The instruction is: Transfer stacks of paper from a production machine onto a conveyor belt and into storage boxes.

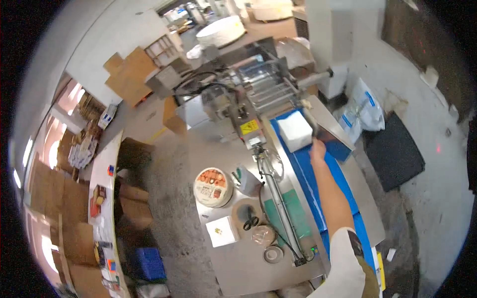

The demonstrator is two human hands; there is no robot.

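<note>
My right arm reaches far forward along the right side of a metal machine table. At its end, my right hand [318, 149] is closed against the near right corner of a white box-shaped block [295, 130]. Part of the fingers is hidden by the block and blurred. The block rests at the far end of a long blue bed [309, 178]. Left of this bed runs a slim metal rail [282, 208], joined at its far end to a machine head with a yellow warning label [249, 127]. My left hand is out of sight.
On the table's left stand a round printed tub [212, 186], a white square block [221, 232], black-handled scissors [251, 223], a tape roll [262, 235] and a small round dish [273, 255]. Rollers [271, 92] lie beyond. White bags [365, 111] and a black mat [395, 151] are at right.
</note>
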